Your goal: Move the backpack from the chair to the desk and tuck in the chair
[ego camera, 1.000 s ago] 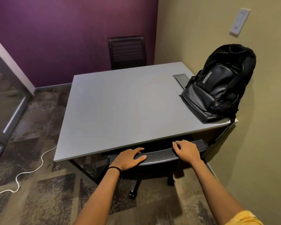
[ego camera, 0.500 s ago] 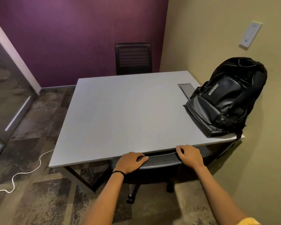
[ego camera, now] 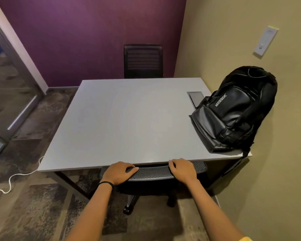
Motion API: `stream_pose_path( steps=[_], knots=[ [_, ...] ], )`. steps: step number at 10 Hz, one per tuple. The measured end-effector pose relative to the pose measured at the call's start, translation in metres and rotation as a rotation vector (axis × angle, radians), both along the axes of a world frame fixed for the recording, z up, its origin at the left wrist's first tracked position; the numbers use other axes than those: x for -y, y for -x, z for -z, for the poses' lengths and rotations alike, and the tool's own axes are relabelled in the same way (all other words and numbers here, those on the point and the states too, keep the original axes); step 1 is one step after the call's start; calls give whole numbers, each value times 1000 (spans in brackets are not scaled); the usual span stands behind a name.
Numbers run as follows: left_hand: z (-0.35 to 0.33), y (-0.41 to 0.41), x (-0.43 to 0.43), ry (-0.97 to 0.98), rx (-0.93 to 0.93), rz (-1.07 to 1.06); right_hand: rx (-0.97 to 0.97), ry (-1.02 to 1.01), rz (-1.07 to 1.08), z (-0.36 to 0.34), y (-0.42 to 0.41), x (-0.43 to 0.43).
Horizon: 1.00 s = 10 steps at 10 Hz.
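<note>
Both hands rest on the top rail of the chair [ego camera: 151,173], whose mesh backrest sits right at the near edge of the desk [ego camera: 129,122], its seat hidden beneath the tabletop and its wheeled base showing below. The left hand [ego camera: 118,173] lies palm-down on the left part of the rail, fingers curled over the top and gripping it; the right hand [ego camera: 182,169] grips the right part of the rail in the same way, fingers wrapped forward over the edge. A dark band circles the left wrist. The backpack [ego camera: 235,110] — black, with white lettering on its front pocket — stands on the desk's far right corner, leaning against the tan wall, well apart from both hands and to the right of the right hand. A second chair [ego camera: 142,60] stands at the far side of the desk, and a white cord [ego camera: 16,178] trails across the carpet on the left.
</note>
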<state>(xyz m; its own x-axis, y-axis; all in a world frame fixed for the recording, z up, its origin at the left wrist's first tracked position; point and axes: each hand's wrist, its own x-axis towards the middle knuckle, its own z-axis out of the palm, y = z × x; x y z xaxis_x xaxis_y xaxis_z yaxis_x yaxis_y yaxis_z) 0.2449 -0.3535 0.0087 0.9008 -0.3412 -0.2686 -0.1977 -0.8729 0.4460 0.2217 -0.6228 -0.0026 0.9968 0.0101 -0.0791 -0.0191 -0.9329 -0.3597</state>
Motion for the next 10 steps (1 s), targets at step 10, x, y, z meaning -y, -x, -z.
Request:
stream_pose_path(
  steps=[10],
  knots=[
    [17,-76,7,-125,-336,-25,-568,-89,-111,40,-102,7]
  ],
)
